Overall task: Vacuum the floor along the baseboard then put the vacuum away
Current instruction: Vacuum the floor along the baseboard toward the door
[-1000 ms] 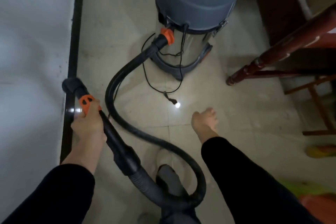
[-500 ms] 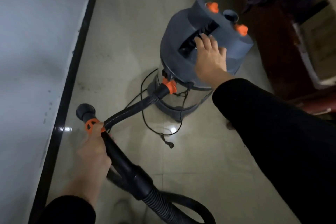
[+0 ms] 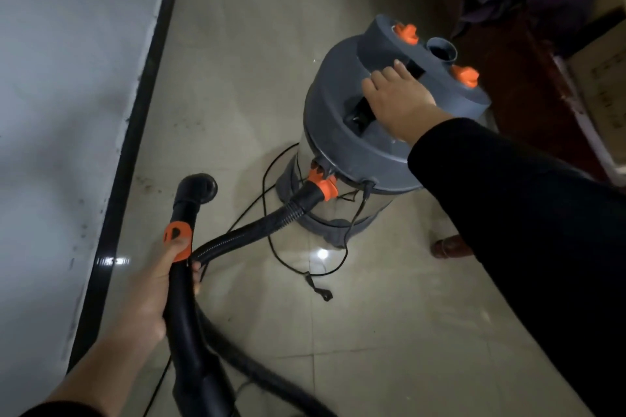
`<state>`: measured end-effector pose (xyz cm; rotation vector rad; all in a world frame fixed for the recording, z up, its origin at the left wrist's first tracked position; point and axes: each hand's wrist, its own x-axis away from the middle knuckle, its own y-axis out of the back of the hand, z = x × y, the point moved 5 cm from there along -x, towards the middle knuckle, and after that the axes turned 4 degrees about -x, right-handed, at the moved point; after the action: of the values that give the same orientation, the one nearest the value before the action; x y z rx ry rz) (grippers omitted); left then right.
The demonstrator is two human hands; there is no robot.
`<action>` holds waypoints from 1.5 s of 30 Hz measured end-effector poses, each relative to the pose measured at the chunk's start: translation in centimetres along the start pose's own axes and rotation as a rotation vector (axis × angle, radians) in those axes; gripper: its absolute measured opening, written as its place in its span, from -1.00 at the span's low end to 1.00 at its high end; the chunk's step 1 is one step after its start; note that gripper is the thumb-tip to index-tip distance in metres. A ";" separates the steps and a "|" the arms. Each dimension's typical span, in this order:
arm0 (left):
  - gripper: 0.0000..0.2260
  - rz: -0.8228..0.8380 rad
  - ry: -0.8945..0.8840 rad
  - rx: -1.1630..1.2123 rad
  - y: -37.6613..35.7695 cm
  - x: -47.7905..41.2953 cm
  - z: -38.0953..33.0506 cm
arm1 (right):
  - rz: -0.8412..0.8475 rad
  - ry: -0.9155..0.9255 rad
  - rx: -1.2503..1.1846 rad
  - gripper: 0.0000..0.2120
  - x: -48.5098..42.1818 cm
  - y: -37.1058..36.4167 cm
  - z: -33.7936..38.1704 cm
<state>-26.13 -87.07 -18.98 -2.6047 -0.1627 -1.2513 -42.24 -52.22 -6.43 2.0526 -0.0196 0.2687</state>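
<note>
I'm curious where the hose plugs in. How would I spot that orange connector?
Find the tall grey-lidded steel vacuum canister on the tiled floor. The orange plastic collar sits on its side just under the lid, where the black ribbed hose enters. Unlike the two orange knobs on top or the orange slider on the black wand, it rings the hose end.

Left of the vacuum canister [image 3: 352, 145], a strip of bare tiled floor [image 3: 230, 78] runs open to the black baseboard [image 3: 135, 132]. On the canister's near side the hose [image 3: 247, 234] and a loose cord [image 3: 322, 294] cross the tiles. Dark wooden furniture [image 3: 521, 132] crowds its right.
</note>
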 end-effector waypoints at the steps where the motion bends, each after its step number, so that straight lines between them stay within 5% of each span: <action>1: -0.78 0.004 0.008 0.004 0.1 0.1 -0.4 | 0.009 0.006 -0.002 -0.50 0.0 0.0 0.1; 11: -0.78 -0.040 -0.033 0.060 0.5 4.2 -2.3 | 0.166 -0.021 -0.037 -0.57 4.8 0.3 2.0; 19: -0.79 -0.092 -0.100 -0.013 2.5 10.5 -0.1 | 0.295 -0.066 -0.128 -0.41 14.8 0.2 5.9; 28: -0.73 0.006 -0.034 -0.054 3.8 16.7 4.2 | 0.364 -0.178 -0.202 -0.57 28.6 -0.4 11.9; 35: -0.80 0.068 -0.031 -0.019 4.3 20.5 7.1 | 0.469 -0.224 -0.218 -0.47 39.1 -0.6 15.2; 45: -0.80 0.115 -0.041 0.002 4.1 23.9 10.3 | 0.511 -0.377 -0.262 -0.54 49.3 -4.1 14.2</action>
<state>-2.64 -88.40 -7.24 -2.5990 -0.0214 -1.1594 8.97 -57.69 -6.58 1.7808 -0.7774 0.1755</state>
